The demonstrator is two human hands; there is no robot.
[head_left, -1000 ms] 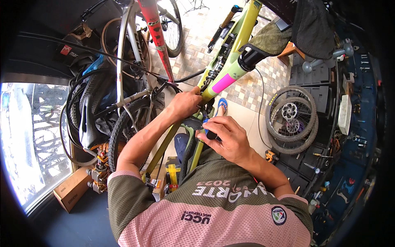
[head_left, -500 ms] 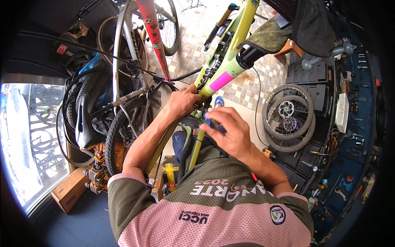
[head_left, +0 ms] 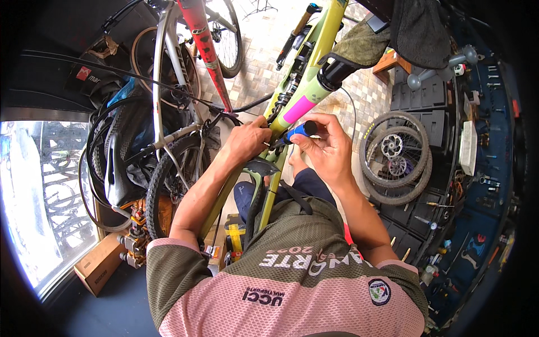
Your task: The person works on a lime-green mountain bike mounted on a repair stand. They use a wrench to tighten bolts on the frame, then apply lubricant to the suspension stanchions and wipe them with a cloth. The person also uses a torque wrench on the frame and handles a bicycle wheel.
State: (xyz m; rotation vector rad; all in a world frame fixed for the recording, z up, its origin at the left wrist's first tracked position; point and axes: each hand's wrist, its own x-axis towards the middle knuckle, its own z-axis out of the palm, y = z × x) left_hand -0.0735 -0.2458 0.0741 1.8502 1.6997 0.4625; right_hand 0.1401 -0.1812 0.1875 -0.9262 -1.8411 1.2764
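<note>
The right hand (head_left: 328, 149) pinches a small blue-handled tool (head_left: 300, 130) in closed fingers, its tip against the yellow-green bike frame (head_left: 314, 62) just below the pink band. The left hand (head_left: 247, 140) is wrapped around the frame beside it. With so light a pinch the tool could likely slip off and scratch the paint or jab the left fingers.

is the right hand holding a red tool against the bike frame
No. The right hand holds a blue-handled tool at the yellow-green bike frame.
</note>
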